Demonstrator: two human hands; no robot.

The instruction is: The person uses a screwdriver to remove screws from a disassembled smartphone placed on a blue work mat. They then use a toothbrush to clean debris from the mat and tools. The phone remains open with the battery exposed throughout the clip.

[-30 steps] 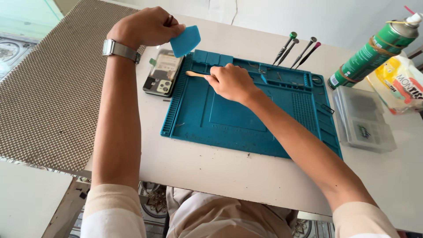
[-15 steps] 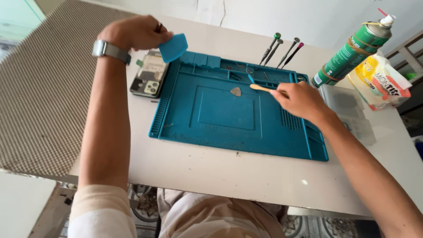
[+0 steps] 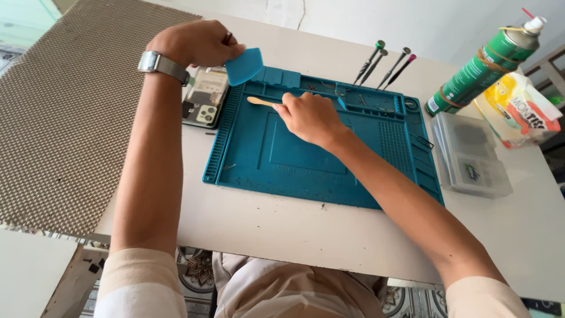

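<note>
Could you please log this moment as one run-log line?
left hand: holds blue plastic card above opened phone | right hand: holds wooden stick over teal repair mat

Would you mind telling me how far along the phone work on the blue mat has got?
Done: the opened phone lies beside the repair mat, its innards showing. In hand: the left hand holds a blue plastic pick above the phone, and the right hand grips a thin wooden stick over the mat. Left: four screwdrivers lie untouched; the phone is not closed.
</note>
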